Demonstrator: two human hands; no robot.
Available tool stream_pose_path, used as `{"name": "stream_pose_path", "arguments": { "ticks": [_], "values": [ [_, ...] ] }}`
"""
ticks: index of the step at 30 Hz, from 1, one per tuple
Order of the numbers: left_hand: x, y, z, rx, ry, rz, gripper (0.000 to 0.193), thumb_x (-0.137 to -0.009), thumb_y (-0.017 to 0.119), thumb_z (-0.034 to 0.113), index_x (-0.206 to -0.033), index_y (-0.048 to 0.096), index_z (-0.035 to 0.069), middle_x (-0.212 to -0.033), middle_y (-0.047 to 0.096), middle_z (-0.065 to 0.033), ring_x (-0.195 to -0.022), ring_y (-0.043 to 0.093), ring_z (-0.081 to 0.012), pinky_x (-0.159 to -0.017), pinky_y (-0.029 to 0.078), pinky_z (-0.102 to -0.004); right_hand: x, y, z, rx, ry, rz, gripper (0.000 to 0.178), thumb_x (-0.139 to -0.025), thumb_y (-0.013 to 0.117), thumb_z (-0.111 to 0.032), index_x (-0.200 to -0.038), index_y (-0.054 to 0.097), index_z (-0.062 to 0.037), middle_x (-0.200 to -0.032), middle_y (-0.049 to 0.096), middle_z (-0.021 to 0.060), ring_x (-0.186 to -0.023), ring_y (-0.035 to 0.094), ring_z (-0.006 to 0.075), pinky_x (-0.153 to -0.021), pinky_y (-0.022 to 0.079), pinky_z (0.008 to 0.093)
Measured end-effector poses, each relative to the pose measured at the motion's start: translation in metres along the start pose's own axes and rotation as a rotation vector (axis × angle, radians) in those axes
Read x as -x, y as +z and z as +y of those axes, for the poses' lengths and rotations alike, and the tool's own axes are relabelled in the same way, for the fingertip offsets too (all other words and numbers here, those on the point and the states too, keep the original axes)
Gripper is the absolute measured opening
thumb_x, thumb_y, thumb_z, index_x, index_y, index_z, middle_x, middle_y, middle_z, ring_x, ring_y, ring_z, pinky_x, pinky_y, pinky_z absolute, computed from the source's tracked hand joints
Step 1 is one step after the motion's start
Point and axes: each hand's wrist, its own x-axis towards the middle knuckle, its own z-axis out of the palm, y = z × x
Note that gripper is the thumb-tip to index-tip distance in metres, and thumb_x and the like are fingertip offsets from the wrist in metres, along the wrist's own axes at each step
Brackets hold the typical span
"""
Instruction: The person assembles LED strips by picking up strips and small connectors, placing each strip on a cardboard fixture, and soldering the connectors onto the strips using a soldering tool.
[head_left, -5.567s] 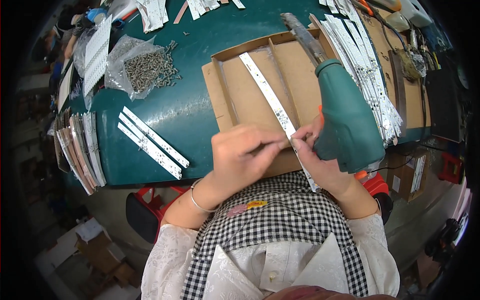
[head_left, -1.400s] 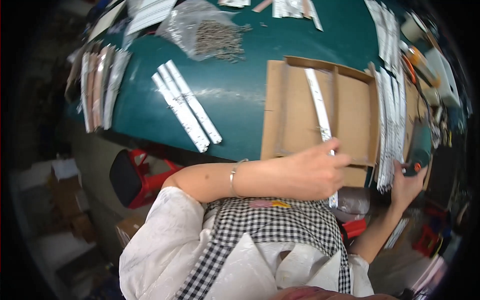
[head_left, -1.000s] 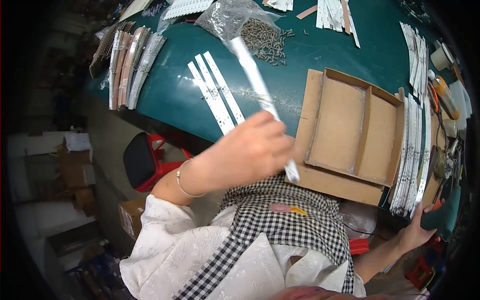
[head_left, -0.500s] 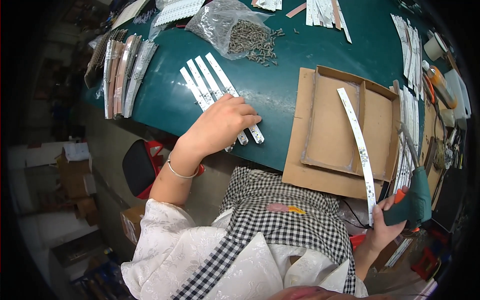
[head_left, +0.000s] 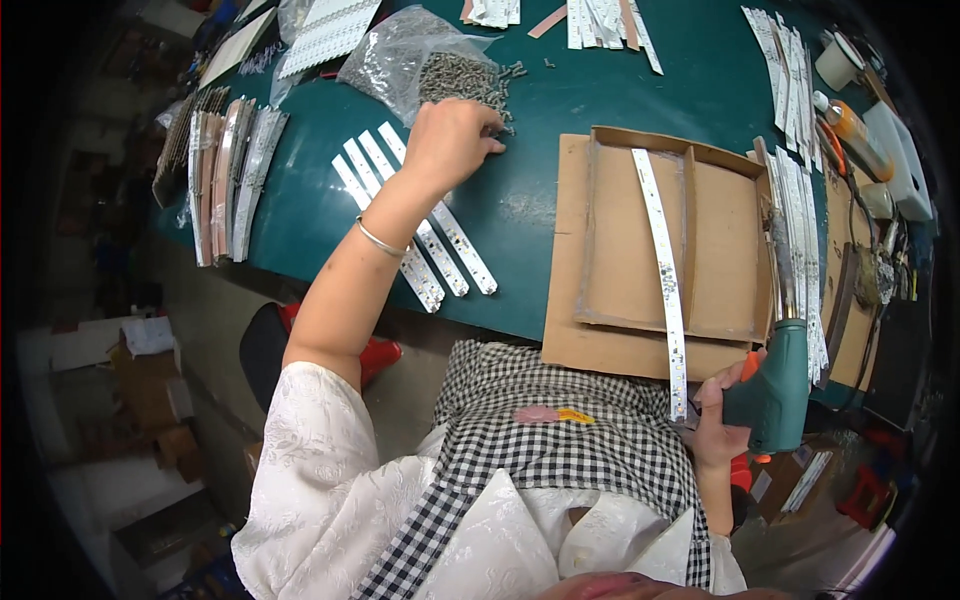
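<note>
My left hand (head_left: 455,140) is at the near edge of a pile of small screw-like metal pieces (head_left: 462,75), thumb and forefinger apart; its other fingertips are hidden. Under that forearm, several white LED strips (head_left: 455,240) lie side by side on the green table. My right hand (head_left: 722,405) grips a green soldering gun (head_left: 783,385) with an orange trigger, its long metal barrel pointing away. Another white LED strip (head_left: 662,255) slants over the cardboard tray (head_left: 690,230), its near end beside the right thumb. Whether those fingers touch it, I cannot tell.
A clear plastic bag (head_left: 385,65) lies behind the metal pieces. Bundles of strips stand at the left (head_left: 230,180) and lie along the right (head_left: 795,240). An orange spray can (head_left: 855,135) and a white cup (head_left: 838,62) are at the far right. A red chair (head_left: 375,360) is below the table edge.
My left hand has moved away from me, from the row of strips to the metal pieces. My right hand, the soldering gun and the slanting strip have shifted left in the view.
</note>
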Motion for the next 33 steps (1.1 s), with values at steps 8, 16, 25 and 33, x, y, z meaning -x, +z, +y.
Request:
{"name": "stream_pose_path", "arguments": {
  "ticks": [8, 16, 25, 33],
  "values": [
    [-0.003, 0.003, -0.008, 0.011, -0.058, -0.125, 0.014, -0.076, 0.074, 0.013, -0.086, 0.069, 0.004, -0.077, 0.069, -0.0138, -0.073, 0.067, -0.0289, -0.069, 0.051, -0.038, -0.015, -0.004, 0.0, -0.015, -0.048, 0.022, 0.07, -0.08, 0.061, 0.014, -0.143, 0.031, 0.0046, -0.094, 0.05, 0.0068, -0.069, 0.05, 0.0099, -0.056, 0.049, 0.0236],
    [0.026, -0.026, 0.094, 0.766, -0.101, -0.163, 0.014, -0.086, 0.064, -0.002, -0.099, 0.069, -0.001, -0.086, 0.07, -0.006, -0.074, 0.063, -0.0108, -0.068, 0.051, -0.0265, -0.039, 0.004, -0.015, -0.093, -0.026, -0.007, 0.072, -0.077, 0.063, 0.016, -0.141, 0.034, 0.0035, -0.09, 0.049, 0.006, -0.071, 0.05, 0.011, -0.059, 0.049, 0.0237],
    [0.075, -0.001, 0.178, 1.943, -0.32, -0.494, 0.013, -0.087, 0.066, -0.002, -0.099, 0.062, -0.007, -0.091, 0.069, -0.0161, -0.083, 0.07, -0.0202, -0.076, 0.058, -0.0306, -0.06, 0.027, -0.042, -0.132, -0.086, -0.384, 0.087, -0.075, 0.061, 0.021, -0.147, 0.019, -0.0053, -0.097, 0.044, 0.0064, -0.099, 0.061, 0.0224, -0.078, 0.054, 0.0315],
    [0.085, 0.005, 0.19, 1.554, -0.192, -0.309, 0.01, -0.087, 0.067, -0.004, -0.094, 0.06, -0.005, -0.089, 0.068, -0.0135, -0.082, 0.069, -0.0191, -0.074, 0.058, -0.0281, -0.064, 0.034, -0.05, -0.13, -0.181, -0.364, 0.085, -0.077, 0.059, 0.021, -0.147, 0.017, -0.0049, -0.096, 0.042, 0.0062, -0.096, 0.061, 0.0211, -0.075, 0.053, 0.0289]
  ]
}}
